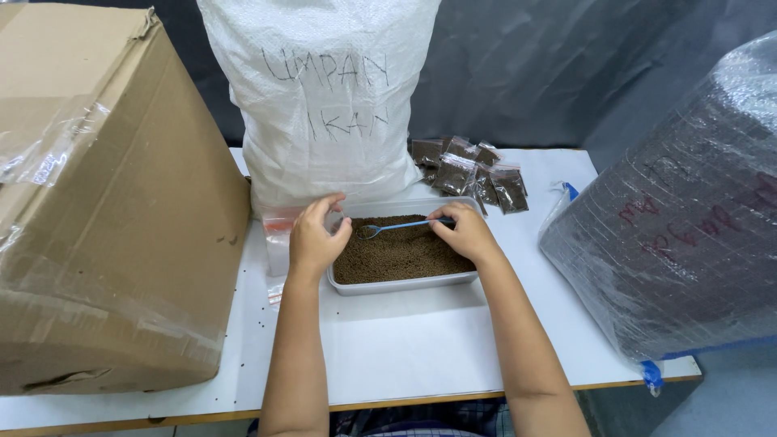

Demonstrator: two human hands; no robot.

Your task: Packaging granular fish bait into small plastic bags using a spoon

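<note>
A clear rectangular tray point(405, 282) full of small brown pellets point(401, 255) sits mid-table. My right hand point(463, 232) grips the handle end of a thin blue spoon point(401, 226), whose bowl rests near the tray's left side. My left hand point(317, 236) hovers at the tray's left edge, pinching a small clear plastic bag point(333, 218) close to the spoon's bowl. More empty clear bags point(277, 243) lie just left of that hand.
A large white woven sack point(324, 97) stands behind the tray. Several filled small packets point(469, 172) pile at the back right. A big cardboard box point(105, 194) fills the left, a bubble-wrapped bundle point(680, 210) the right. Stray pellets dot the white table point(405, 348).
</note>
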